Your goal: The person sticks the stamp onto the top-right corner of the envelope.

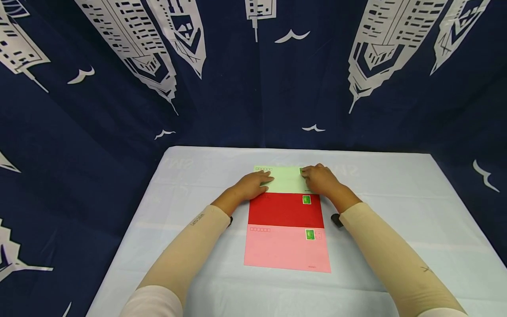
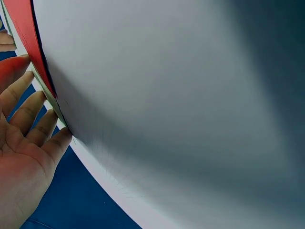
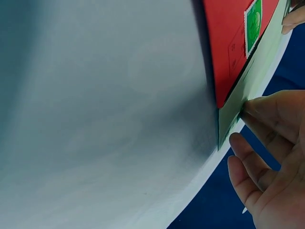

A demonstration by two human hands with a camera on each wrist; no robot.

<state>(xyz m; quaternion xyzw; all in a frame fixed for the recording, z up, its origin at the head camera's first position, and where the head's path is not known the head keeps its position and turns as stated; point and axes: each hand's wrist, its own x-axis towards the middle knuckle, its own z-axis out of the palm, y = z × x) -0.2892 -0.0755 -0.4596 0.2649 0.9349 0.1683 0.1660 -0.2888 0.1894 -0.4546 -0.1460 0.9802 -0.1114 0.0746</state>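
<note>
My left hand point(image 1: 255, 185) rests on the left side of a light green envelope point(image 1: 286, 179), fingers spread along it. At that envelope's top right corner, my right hand point(image 1: 320, 178) has its thumb and index fingertips together at a small green stamp point(image 1: 301, 170), mostly covered by the fingers. The right wrist view shows these two fingertips meeting at the stamp, the other fingers bent loosely. Below the green envelope lies a red envelope point(image 1: 285, 211) bearing a green stamp point(image 1: 306, 200). Lowest is a pink envelope point(image 1: 283, 248), also with a green stamp point(image 1: 310, 234).
The envelopes lie in a column on a white-covered table point(image 1: 198, 268). Behind the table hangs a dark blue cloth point(image 1: 237, 101) printed with white buildings and birds. Beige sleeves point(image 1: 390, 253) cover both forearms.
</note>
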